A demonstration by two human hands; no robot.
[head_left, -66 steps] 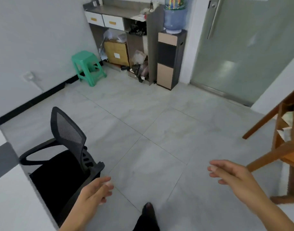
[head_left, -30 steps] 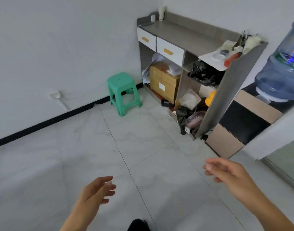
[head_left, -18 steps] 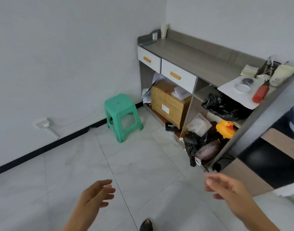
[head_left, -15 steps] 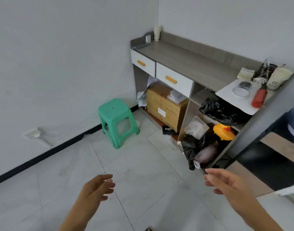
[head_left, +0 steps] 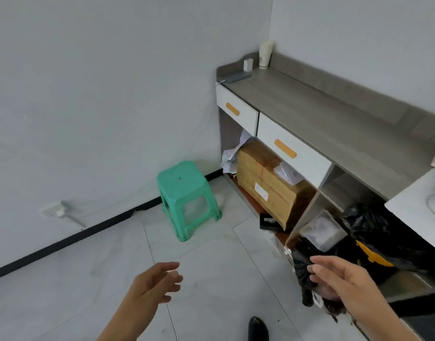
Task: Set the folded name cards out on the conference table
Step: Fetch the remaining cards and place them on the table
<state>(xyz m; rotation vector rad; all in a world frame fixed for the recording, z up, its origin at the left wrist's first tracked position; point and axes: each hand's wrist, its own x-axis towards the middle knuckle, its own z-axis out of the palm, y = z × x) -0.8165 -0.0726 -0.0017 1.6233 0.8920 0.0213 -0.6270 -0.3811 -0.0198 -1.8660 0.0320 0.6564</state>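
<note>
Hands first: our left hand (head_left: 157,283) hangs over the tiled floor (head_left: 211,279), fingers loosely spread, holding nothing. Our right hand (head_left: 342,276) is likewise open and empty, in front of a black bag (head_left: 303,274) low in the cabinet (head_left: 310,114). Shoe tip (head_left: 258,329) between our forearms. Green plastic stool (head_left: 186,195) near the wall. Cardboard box (head_left: 268,185) under the white drawers (head_left: 292,150). We see no name cards and no conference table in view.
</note>
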